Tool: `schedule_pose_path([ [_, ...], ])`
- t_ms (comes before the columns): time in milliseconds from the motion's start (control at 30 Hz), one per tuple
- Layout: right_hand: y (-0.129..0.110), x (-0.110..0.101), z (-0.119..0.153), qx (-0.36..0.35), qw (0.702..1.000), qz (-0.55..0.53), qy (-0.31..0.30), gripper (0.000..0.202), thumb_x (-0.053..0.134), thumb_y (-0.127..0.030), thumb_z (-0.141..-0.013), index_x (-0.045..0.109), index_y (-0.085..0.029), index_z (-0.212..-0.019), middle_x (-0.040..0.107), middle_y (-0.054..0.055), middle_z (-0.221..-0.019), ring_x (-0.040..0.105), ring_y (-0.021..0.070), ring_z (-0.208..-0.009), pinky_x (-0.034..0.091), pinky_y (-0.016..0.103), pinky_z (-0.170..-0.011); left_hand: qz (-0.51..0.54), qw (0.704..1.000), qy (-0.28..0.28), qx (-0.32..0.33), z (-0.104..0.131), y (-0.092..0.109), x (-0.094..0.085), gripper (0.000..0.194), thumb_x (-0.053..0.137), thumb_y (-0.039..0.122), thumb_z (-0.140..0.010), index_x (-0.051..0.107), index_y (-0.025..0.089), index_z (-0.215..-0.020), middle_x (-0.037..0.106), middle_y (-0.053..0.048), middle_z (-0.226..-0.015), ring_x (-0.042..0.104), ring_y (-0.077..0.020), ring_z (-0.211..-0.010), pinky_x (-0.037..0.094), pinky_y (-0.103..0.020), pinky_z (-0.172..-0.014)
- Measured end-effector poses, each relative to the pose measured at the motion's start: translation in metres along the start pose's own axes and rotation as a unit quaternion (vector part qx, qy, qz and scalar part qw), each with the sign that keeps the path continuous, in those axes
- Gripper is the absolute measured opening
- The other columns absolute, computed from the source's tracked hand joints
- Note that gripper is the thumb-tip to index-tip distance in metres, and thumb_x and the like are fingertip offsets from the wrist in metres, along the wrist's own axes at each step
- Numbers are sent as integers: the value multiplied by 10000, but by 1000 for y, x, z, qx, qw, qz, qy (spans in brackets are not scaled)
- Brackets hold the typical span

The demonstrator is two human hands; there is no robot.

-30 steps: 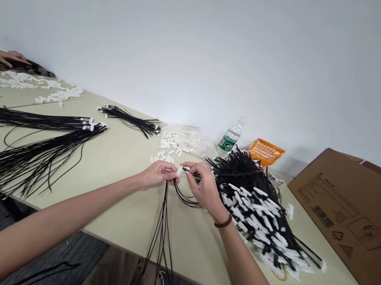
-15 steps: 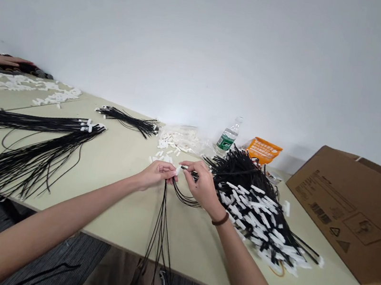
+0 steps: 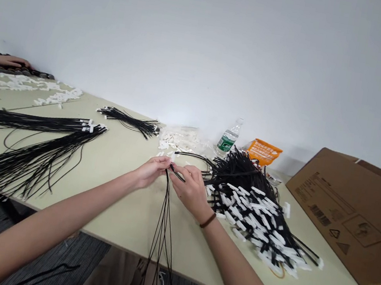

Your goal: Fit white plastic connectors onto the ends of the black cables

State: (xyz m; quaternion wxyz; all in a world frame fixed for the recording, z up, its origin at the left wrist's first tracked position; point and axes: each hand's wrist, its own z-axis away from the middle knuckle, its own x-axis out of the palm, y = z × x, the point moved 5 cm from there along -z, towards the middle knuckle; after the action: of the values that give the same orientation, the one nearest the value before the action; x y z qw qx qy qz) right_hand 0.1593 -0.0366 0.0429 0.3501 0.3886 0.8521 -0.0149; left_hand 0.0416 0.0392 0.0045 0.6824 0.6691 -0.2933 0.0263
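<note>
My left hand [image 3: 151,171] is closed around the upper ends of several thin black cables [image 3: 164,215], which hang down over the table's front edge. Close against its fingertips, my right hand [image 3: 191,186] pinches a black cable end. A small white piece shows at the fingertips, partly hidden by the fingers. Right of my right hand lies a large heap of black cables with white connectors [image 3: 255,210]. Behind the hands, one black cable [image 3: 192,155] reaches left from that heap.
A clear bag of white connectors [image 3: 182,139], a water bottle [image 3: 228,138] and an orange packet [image 3: 263,151] stand near the wall. A cardboard box [image 3: 348,215] is at right. Black cable bundles [image 3: 40,152] and white pieces [image 3: 56,95] lie left. Another person's hand [image 3: 10,61] is far left.
My right hand has moved left and slightly down, its fingertips now against my left hand. The looped cables below it are gone from there, and a cable now lies extended behind the hands.
</note>
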Motion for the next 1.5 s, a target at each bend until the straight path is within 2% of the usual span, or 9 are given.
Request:
schedule_pose_path([
  [333, 5, 5, 3, -27, 999, 19, 5, 237, 468, -146, -870, 563, -290, -1032, 608, 24, -1096, 522, 165, -1000, 396, 409, -956, 32, 998, -44, -15, 7, -1, 16, 224, 730, 239, -614, 534, 131, -636, 523, 11, -659, 478, -79, -661, 367, -207, -665],
  [700, 0, -2, 1, -97, 993, 52, 52, 221, 452, -106, -871, 552, -245, -1009, 645, 18, -1055, 559, 141, -966, 423, 384, -927, 59, 996, -53, -27, 7, -3, 18, 227, 740, 187, -582, 531, 128, -649, 520, 13, -657, 487, -79, -667, 374, -213, -684],
  [1033, -5, -5, 0, -116, 990, 44, 70, 188, 477, -90, -856, 556, -214, -973, 650, 33, -1043, 548, 140, -981, 394, 387, -939, 54, 996, -60, -27, 8, -3, 18, 222, 740, 209, -597, 545, 131, -671, 552, 3, -684, 506, -80, -670, 385, -194, -658],
  [1167, -5, -5, -2, -94, 990, 63, 88, 148, 509, -111, -841, 577, -201, -937, 658, 21, -1012, 547, 137, -936, 395, 368, -933, 60, 997, -54, -21, 7, -3, 18, 231, 749, 206, -586, 547, 127, -668, 540, 10, -667, 505, -76, -661, 396, -191, -653],
  [1300, -3, -4, -5, -53, 996, 34, 63, 164, 529, -115, -821, 597, -200, -944, 653, 23, -1024, 539, 147, -938, 407, 355, -918, 57, 997, -50, -6, 7, -1, 17, 216, 738, 212, -608, 549, 128, -669, 537, 8, -667, 507, -81, -657, 411, -205, -653],
  [1433, 5, -6, -7, 30, 994, -95, 48, 181, 505, -130, -831, 616, -217, -944, 643, 38, -1040, 532, 174, -984, 446, 372, -870, 47, 998, -38, 14, 6, 2, 15, 199, 718, 239, -640, 557, 130, -686, 547, -1, -692, 513, -90, -658, 428, -227, -653],
  [1500, 12, -8, -9, 86, 972, -210, 55, 179, 496, -143, -840, 629, -224, -927, 650, 40, -1016, 548, 170, -987, 462, 368, -867, 45, 999, -21, 18, 5, 3, 13, 202, 718, 244, -640, 563, 129, -697, 557, -9, -717, 523, -99, -677, 436, -242, -665],
])
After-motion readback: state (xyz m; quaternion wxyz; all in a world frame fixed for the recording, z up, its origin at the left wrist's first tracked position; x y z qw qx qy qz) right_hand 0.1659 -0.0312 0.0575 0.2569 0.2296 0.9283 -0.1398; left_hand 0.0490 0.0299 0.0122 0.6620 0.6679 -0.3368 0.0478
